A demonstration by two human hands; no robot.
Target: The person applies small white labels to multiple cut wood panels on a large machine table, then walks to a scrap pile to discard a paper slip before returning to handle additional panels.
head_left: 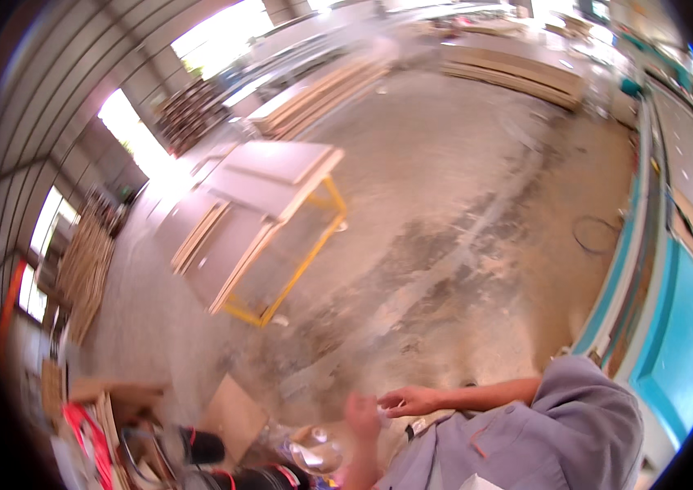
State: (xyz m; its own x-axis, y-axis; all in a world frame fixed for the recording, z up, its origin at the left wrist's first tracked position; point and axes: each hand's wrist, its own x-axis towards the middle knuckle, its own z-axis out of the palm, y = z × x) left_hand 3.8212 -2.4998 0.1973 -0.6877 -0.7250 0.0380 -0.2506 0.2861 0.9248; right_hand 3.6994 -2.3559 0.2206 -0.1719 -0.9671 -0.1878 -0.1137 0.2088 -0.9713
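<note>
Head view: can see left hand (363, 415), blurred, close beside right hand (413, 400), with white scrap (383, 411) between them; cannot tell whether pinched or merely touched. Can see cardboard (234, 418) lying farther left, near plastic (283, 441).

A wide concrete floor (453, 155) spreads through a workshop, stained darker and streaked with a pale band beyond the right edge of a yellow-framed counter (306, 265). Pale panels (281, 161) lie on that counter, one reaching its far right corner. Beyond its far edge stand a long board stack (322, 96) and a ribbed wall (32, 131), where daylight glares through a tall doorway (127, 131) and a wide window (224, 37). Turquoise machinery (681, 318) lines the right side; a dark cable loop (596, 237) lies near it.
</note>
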